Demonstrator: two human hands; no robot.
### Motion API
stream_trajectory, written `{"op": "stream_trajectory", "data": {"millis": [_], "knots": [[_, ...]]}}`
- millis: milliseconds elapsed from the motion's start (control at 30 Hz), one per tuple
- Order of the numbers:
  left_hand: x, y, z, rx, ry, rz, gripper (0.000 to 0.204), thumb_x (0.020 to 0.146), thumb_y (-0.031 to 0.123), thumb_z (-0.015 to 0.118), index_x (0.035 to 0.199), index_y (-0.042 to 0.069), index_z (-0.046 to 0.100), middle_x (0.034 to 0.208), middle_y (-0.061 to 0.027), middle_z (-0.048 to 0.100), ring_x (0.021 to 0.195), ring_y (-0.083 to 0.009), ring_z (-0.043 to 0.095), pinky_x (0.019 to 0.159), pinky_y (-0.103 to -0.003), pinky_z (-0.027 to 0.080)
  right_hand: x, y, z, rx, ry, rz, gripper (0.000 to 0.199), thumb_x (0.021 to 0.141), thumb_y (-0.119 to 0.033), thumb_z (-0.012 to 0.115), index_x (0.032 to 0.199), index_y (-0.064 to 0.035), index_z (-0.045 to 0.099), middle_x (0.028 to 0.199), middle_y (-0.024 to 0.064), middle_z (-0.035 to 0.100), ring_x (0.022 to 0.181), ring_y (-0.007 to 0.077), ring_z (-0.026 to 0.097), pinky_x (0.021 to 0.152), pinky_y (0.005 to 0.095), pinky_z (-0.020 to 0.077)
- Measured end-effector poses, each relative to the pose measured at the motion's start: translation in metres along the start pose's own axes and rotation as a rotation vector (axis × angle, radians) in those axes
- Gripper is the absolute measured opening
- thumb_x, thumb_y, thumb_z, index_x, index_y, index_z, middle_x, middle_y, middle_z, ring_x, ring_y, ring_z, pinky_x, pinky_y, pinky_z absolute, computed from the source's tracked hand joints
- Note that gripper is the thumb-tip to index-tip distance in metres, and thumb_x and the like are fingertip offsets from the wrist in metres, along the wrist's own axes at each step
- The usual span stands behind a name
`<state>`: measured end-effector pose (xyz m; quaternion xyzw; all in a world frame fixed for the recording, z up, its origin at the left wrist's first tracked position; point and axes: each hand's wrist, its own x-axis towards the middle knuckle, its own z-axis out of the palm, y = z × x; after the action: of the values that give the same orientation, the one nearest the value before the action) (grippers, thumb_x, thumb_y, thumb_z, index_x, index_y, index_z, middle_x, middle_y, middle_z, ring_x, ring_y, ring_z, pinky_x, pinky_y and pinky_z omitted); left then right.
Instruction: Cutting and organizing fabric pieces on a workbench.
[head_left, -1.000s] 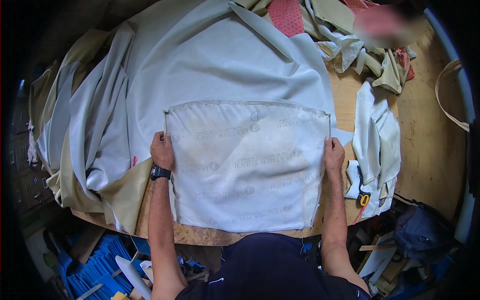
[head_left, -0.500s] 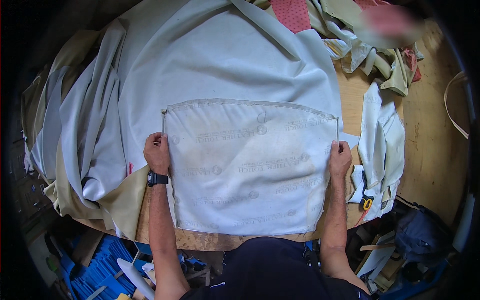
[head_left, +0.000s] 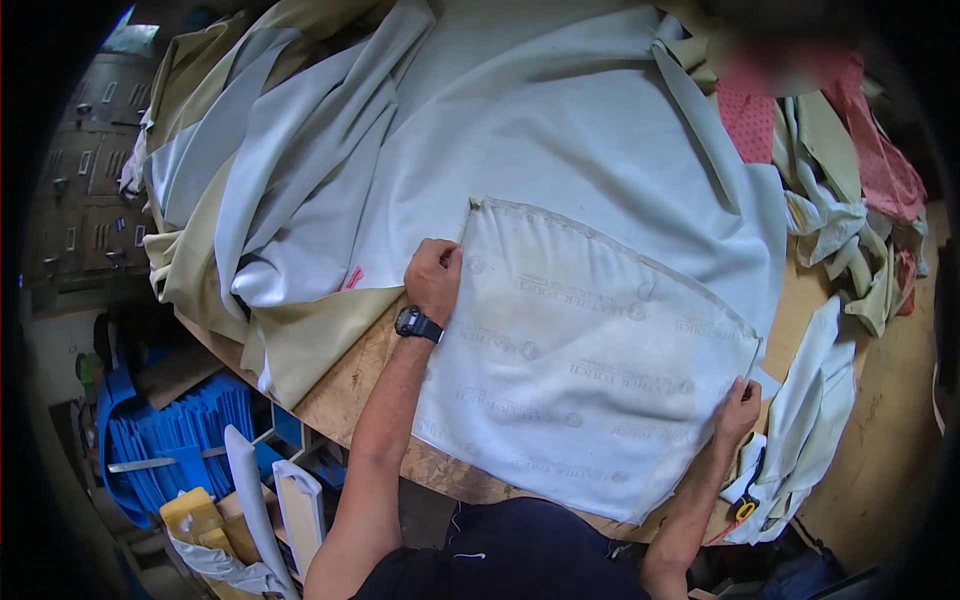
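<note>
A whitish panel [head_left: 580, 350], leather-like with faint print on its upturned backing, lies on the table, its far edge curved and seamed. My left hand [head_left: 433, 280], below a black wristwatch [head_left: 417, 323], is closed in a pinch on the panel's left edge. On the opposite edge, nearer the right corner, the fingers of my right hand [head_left: 738, 408] are pinched as well. Beneath and beyond the panel spreads a large pale grey-white sheet [head_left: 560, 140] with soft folds.
Draped tan and grey material [head_left: 320, 335] hangs over the table [head_left: 345, 410] on the left. White scraps [head_left: 800, 400] and a small yellow-and-black tool [head_left: 744, 510] lie at right, with pink fabric [head_left: 745, 120] behind. Blue sheets [head_left: 200, 430] and lockers [head_left: 95, 200] stand left.
My view has swung left, so the panel and table appear shifted right and tilted. Both hands stay at the panel's side edges.
</note>
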<state>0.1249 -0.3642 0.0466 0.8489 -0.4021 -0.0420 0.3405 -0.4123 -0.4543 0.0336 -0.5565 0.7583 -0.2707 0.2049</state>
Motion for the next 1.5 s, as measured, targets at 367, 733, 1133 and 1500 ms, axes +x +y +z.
{"op": "stream_trajectory", "data": {"millis": [367,733,1133,1500], "knots": [[0.012,-0.010,-0.012,-0.035,-0.023,-0.222,0.016,0.085,0.020,0.072,0.086,0.004,0.071,0.080,-0.0108,0.070,0.072,-0.0266,0.068,0.067,-0.037,0.053,0.002,-0.004,0.003,0.079,-0.052,0.005,0.026,0.096,-0.023,0.062,0.092,0.0020,0.060,0.076,0.0052,0.059,0.070,0.0157,0.049,0.067,0.0319,0.0448],[0.016,-0.023,-0.018,-0.119,-0.121,-0.207,0.020,0.088,0.017,0.073,0.094,-0.002,0.072,0.076,-0.0060,0.069,0.068,-0.0115,0.060,0.067,-0.028,0.051,0.002,-0.010,0.008,0.016,-0.007,0.116,0.021,0.089,-0.020,0.069,0.090,0.0006,0.064,0.077,0.0098,0.061,0.069,0.0208,0.056,0.068,0.0346,0.0475],[0.020,-0.047,-0.001,-0.068,-0.153,-0.131,0.018,0.088,0.015,0.071,0.094,-0.003,0.071,0.081,-0.0098,0.072,0.072,-0.0154,0.063,0.071,-0.030,0.052,0.000,0.006,0.007,-0.124,0.022,0.000,0.020,0.089,-0.021,0.068,0.092,-0.0022,0.063,0.085,0.0143,0.060,0.075,0.0294,0.059,0.070,0.0397,0.0482],[0.023,-0.054,-0.001,-0.090,-0.185,-0.132,0.021,0.091,0.018,0.070,0.090,-0.002,0.069,0.081,-0.0060,0.069,0.073,-0.0127,0.058,0.072,-0.028,0.049,0.003,-0.022,-0.010,-0.037,0.051,0.034,0.021,0.090,-0.025,0.067,0.087,-0.0036,0.066,0.084,0.0112,0.060,0.076,0.0302,0.062,0.070,0.0421,0.0489]]}}
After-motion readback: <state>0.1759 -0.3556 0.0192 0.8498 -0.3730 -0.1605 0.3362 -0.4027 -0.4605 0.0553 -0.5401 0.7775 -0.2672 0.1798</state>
